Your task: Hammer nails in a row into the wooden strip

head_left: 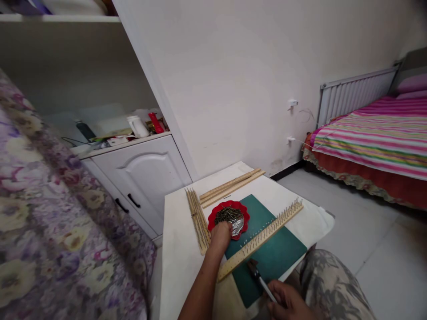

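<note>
My left hand [221, 234] reaches into a red scalloped bowl [244, 207] at its near side. Its fingers are drawn together over the nails [228, 214] heaped there; the fingertips are hidden, so what they pinch does not show. Silvery nails lie beside darker ones in the bowl. In my right hand [287, 300] is a hammer [262, 281], gripped by its handle, with its head over the green mat [279, 256]. Between the hands, a wooden strip [237, 258] lies slanted across the mat. Nails stand upright along its far stretch, while the near end has none standing.
Left of the bowl lie more nailed strips [197, 221]; plain wooden strips [232, 187] lie behind it on the white table [180, 266]. A cabinet [147, 178] and floral curtain [66, 222] are at left, a wall behind, a bed [376, 138] at right.
</note>
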A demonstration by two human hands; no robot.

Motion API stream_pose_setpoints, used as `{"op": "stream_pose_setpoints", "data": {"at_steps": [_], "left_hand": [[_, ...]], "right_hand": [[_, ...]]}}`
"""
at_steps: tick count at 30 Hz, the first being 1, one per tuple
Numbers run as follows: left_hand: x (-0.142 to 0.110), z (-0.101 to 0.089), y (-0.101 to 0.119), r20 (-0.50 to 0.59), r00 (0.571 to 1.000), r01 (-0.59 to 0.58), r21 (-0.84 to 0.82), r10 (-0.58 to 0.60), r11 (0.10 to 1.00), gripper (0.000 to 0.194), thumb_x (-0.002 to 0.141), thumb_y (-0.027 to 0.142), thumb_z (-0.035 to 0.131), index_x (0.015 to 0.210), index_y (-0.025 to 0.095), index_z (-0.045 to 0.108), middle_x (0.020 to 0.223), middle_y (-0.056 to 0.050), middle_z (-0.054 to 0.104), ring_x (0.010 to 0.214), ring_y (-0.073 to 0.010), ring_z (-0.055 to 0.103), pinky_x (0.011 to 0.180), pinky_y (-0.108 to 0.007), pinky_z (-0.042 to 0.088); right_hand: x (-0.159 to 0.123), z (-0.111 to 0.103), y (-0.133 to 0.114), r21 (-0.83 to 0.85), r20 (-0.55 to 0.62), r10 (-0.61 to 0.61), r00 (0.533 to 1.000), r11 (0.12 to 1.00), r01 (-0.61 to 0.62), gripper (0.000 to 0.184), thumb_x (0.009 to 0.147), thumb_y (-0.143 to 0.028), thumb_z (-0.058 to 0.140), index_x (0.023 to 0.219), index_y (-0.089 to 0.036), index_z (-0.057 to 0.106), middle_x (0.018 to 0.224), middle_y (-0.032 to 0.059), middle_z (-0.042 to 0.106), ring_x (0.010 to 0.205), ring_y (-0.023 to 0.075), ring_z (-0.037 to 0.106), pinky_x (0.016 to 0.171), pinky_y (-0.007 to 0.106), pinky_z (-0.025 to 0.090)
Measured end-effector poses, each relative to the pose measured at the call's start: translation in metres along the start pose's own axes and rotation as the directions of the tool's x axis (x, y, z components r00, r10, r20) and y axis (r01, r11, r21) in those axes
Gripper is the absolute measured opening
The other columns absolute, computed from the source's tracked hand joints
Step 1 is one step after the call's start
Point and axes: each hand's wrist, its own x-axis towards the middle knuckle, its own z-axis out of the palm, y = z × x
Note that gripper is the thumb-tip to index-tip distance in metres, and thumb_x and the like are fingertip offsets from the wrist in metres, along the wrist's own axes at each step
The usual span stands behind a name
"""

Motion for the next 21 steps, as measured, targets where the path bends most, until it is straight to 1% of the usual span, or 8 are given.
{"op": "stream_pose_setpoints", "data": {"at_steps": [4, 8, 11, 13, 14, 17, 19, 21], "left_hand": [[-0.007, -0.001, 0.0, -0.077, 0.993, -0.087, -0.002, 0.086, 0.996, 0.017, 0.078, 0.024, 0.047, 0.077, 0.02, 0.064, 0.086, -0.005, 0.067, 0.085, -0.019, 0.059, 0.068, -0.026, 0.039], [-0.02, -0.005, -0.001, -0.171, 0.977, -0.136, -0.019, 0.131, 0.991, 0.017, 0.082, 0.023, 0.043, 0.085, 0.02, 0.06, 0.095, -0.004, 0.062, 0.089, -0.0162, 0.057, 0.073, -0.024, 0.038], [-0.039, -0.005, -0.002, -0.296, 0.942, -0.197, -0.107, 0.158, 0.975, 0.019, 0.086, 0.023, 0.038, 0.088, 0.02, 0.056, 0.091, -0.004, 0.06, 0.086, -0.015, 0.055, 0.074, -0.023, 0.038], [-0.057, 0.001, 0.001, -0.381, 0.907, -0.274, -0.213, 0.179, 0.938, 0.021, 0.088, 0.023, 0.034, 0.088, 0.02, 0.055, 0.086, -0.003, 0.059, 0.081, -0.0144, 0.054, 0.072, -0.023, 0.039], [-0.068, 0.006, 0.004, -0.4, 0.896, -0.314, -0.263, 0.193, 0.912, 0.021, 0.089, 0.024, 0.033, 0.088, 0.02, 0.054, 0.084, -0.003, 0.059, 0.079, -0.0142, 0.054, 0.071, -0.024, 0.039], [-0.103, 0.028, 0.016, -0.361, 0.884, -0.429, -0.381, 0.295, 0.819, 0.022, 0.09, 0.024, 0.033, 0.085, 0.02, 0.055, 0.082, -0.002, 0.057, 0.076, -0.0131, 0.053, 0.068, -0.023, 0.039], [-0.123, 0.044, 0.025, -0.326, 0.861, -0.5, -0.409, 0.389, 0.764, 0.022, 0.089, 0.023, 0.036, 0.08, 0.02, 0.056, 0.082, -0.003, 0.056, 0.079, -0.0137, 0.053, 0.07, -0.023, 0.039], [-0.138, 0.056, 0.031, -0.297, 0.845, -0.534, -0.437, 0.444, 0.724, 0.021, 0.088, 0.023, 0.038, 0.079, 0.02, 0.057, 0.08, -0.004, 0.055, 0.075, -0.0132, 0.053, 0.066, -0.022, 0.038]], "right_hand": [[0.0, 0.0, -0.001, 0.01, 0.006, -0.007, 1.0, 1.0, 0.007, 0.025, 0.064, -0.041, 0.062, 0.069, -0.019, 0.051, 0.057, -0.0072, 0.043, 0.051, 0.0102, 0.04, 0.047, 0.02, 0.032], [-0.002, 0.001, -0.001, 0.008, -0.008, -0.028, 1.0, 1.0, 0.028, 0.027, 0.066, -0.043, 0.063, 0.068, -0.018, 0.053, 0.057, -0.0066, 0.046, 0.051, 0.0098, 0.041, 0.047, 0.019, 0.032], [-0.004, 0.002, 0.001, 0.014, -0.016, -0.031, 0.999, 0.999, 0.031, 0.031, 0.067, -0.049, 0.062, 0.068, -0.019, 0.053, 0.056, -0.0062, 0.047, 0.048, 0.0095, 0.041, 0.045, 0.019, 0.032], [-0.004, 0.001, 0.002, 0.009, -0.059, -0.035, 0.998, 0.999, 0.036, 0.035, 0.066, -0.053, 0.061, 0.07, -0.019, 0.053, 0.053, -0.0067, 0.047, 0.046, 0.0093, 0.04, 0.044, 0.02, 0.031], [-0.004, 0.0, 0.001, 0.008, -0.095, -0.039, 0.995, 0.999, 0.04, 0.035, 0.067, -0.054, 0.06, 0.071, -0.019, 0.053, 0.052, -0.0068, 0.047, 0.045, 0.0093, 0.04, 0.042, 0.02, 0.031], [-0.002, -0.003, -0.003, 0.013, -0.216, -0.046, 0.975, 0.999, 0.05, 0.033, 0.071, -0.051, 0.06, 0.079, -0.019, 0.053, 0.057, -0.0053, 0.05, 0.042, 0.0084, 0.04, 0.037, 0.018, 0.028], [-0.001, -0.006, -0.008, 0.007, -0.254, -0.031, 0.967, 0.999, 0.034, 0.03, 0.074, -0.047, 0.059, 0.082, -0.018, 0.053, 0.06, -0.005, 0.052, 0.039, 0.0063, 0.036, 0.032, 0.017, 0.025], [-0.001, -0.008, -0.011, -0.006, -0.273, -0.027, 0.962, 1.0, 0.027, 0.028, 0.075, -0.045, 0.058, 0.081, -0.018, 0.052, 0.059, -0.0062, 0.05, 0.037, 0.0052, 0.034, 0.031, 0.016, 0.025]]}}
